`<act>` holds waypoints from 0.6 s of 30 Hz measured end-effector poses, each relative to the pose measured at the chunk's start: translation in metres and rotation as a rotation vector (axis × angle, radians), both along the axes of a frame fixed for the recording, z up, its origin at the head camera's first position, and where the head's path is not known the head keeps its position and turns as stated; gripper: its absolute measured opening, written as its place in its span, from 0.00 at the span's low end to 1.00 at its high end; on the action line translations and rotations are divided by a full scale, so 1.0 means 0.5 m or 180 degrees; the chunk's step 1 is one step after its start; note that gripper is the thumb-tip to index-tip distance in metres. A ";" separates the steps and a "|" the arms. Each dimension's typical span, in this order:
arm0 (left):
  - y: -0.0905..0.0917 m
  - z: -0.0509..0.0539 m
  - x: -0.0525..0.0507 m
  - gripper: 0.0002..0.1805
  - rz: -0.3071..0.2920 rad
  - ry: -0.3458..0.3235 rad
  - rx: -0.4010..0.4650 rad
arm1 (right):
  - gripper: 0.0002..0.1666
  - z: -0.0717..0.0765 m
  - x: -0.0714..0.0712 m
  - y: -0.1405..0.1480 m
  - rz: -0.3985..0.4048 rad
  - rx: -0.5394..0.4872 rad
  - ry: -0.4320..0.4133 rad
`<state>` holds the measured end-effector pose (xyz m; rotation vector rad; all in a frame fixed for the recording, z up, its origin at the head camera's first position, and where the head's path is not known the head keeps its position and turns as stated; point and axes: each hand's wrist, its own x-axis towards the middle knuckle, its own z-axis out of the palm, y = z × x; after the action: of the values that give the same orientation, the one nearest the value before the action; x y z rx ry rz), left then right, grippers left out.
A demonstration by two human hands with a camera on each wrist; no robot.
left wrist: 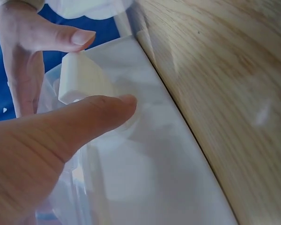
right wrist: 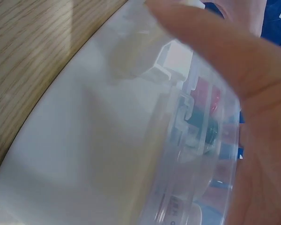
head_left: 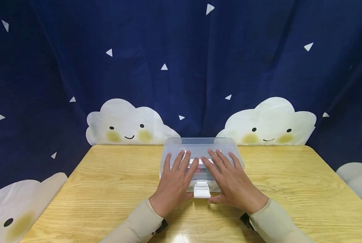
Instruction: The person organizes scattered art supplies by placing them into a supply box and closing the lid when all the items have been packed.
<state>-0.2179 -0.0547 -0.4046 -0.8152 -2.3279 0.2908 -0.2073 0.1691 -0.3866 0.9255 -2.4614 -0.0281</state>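
A plastic box with a clear lid (head_left: 200,143) and a white body (left wrist: 145,173) stands at the middle of the table's far part. My left hand (head_left: 174,180) lies on the left half of the lid, fingers spread, its thumb near the front. On the right half rests my right hand (head_left: 233,184), also with fingers spread. Between the two thumbs a white latch (head_left: 201,190) sticks out from the box front, swung outward. Through the lid, the right wrist view shows a red item (right wrist: 207,96) and a dark teal item (right wrist: 203,124), their kinds unclear.
The box stands on a light wood-grain table (head_left: 117,182). Behind the table hangs a dark blue curtain (head_left: 181,40) printed with white triangles and smiling clouds.
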 end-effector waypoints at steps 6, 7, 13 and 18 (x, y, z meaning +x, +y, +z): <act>0.002 0.000 -0.001 0.66 0.0002 -0.0033 -0.0011 | 0.74 -0.001 0.001 -0.001 -0.0002 -0.0042 0.0042; 0.002 0.000 -0.001 0.66 0.0007 -0.0032 -0.0017 | 0.73 -0.001 0.001 -0.001 -0.0006 -0.0047 0.0042; 0.000 0.002 0.000 0.66 0.0015 -0.0048 -0.0034 | 0.73 -0.001 0.001 -0.004 -0.0017 -0.0062 0.0035; -0.002 0.004 0.002 0.65 -0.0007 -0.0094 -0.0026 | 0.73 -0.002 0.002 -0.005 -0.0028 -0.0054 0.0059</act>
<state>-0.2169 -0.0556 -0.4026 -0.8312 -2.3546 0.2894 -0.2062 0.1665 -0.3879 0.9032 -2.4451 -0.0188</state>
